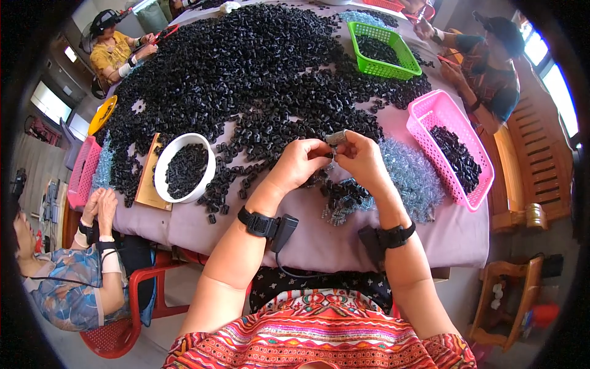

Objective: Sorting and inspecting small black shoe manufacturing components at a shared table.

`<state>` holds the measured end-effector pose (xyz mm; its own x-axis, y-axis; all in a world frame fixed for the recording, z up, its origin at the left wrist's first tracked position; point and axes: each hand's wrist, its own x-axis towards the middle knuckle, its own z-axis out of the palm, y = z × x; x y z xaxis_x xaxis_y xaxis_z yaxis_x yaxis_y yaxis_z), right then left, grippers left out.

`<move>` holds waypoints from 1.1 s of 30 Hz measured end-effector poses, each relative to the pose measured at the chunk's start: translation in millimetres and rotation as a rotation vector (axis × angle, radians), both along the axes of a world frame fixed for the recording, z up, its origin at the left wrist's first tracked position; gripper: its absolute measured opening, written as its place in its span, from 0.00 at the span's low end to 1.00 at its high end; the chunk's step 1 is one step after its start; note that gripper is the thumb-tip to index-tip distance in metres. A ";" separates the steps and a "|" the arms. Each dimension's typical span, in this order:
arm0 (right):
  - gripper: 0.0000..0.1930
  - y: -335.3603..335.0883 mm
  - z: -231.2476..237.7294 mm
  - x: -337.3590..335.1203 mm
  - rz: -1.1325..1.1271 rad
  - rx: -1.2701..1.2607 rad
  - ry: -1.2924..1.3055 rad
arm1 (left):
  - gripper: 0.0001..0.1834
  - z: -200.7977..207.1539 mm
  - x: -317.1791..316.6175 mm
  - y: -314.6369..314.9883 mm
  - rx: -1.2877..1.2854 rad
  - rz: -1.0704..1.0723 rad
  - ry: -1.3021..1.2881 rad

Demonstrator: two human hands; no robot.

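My left hand and my right hand meet above the near part of the table, fingertips almost touching. In the right hand's pinch is a small greyish, see-through piece. The left fingers are pressed together too; whatever they hold is mostly hidden, though something small and dark shows between the hands. Beneath and beside the right hand lies a heap of clear bluish plastic pieces. Small black plastic parts form a large pile beyond both hands, and some lie under them.
A white bowl of black parts stands left, beside a tan board. On the right are a pink basket and a green basket, both holding black parts. Other people sit at the table's left and right sides.
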<state>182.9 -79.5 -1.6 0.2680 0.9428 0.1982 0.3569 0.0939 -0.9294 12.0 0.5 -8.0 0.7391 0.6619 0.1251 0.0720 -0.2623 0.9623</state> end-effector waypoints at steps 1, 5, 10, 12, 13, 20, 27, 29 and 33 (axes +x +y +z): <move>0.07 0.9 -1.9 1.4 0.014 0.009 -0.034 | 0.11 0.9 -0.2 -0.2 -0.001 -0.002 0.000; 0.07 -2.3 7.6 -3.2 -0.028 0.043 -0.195 | 0.10 5.1 -1.1 -1.6 -0.068 0.015 -0.002; 0.07 -4.5 13.6 -4.8 -0.010 0.019 -0.223 | 0.10 1.5 0.3 0.6 -0.078 0.025 -0.006; 0.07 -4.7 14.7 -6.6 0.007 0.008 -0.251 | 0.11 -0.5 -0.5 1.2 -0.024 0.029 0.018; 0.08 -5.4 17.8 -9.9 0.021 0.019 -0.231 | 0.11 -1.6 -1.0 1.2 -0.024 0.031 0.019; 0.08 -1.6 4.3 -2.8 0.012 0.081 -0.154 | 0.12 0.7 2.0 -3.3 0.035 0.033 -0.032; 0.08 -1.0 7.5 -4.0 -0.015 0.047 -0.135 | 0.10 1.9 2.5 0.8 -0.118 0.065 -0.073; 0.09 -2.1 10.4 -4.9 -0.021 0.048 -0.112 | 0.09 2.9 2.2 1.4 -0.021 0.099 -0.073; 0.10 -1.9 8.2 -4.0 -0.016 0.040 -0.083 | 0.08 4.0 2.3 3.5 -0.057 0.113 -0.132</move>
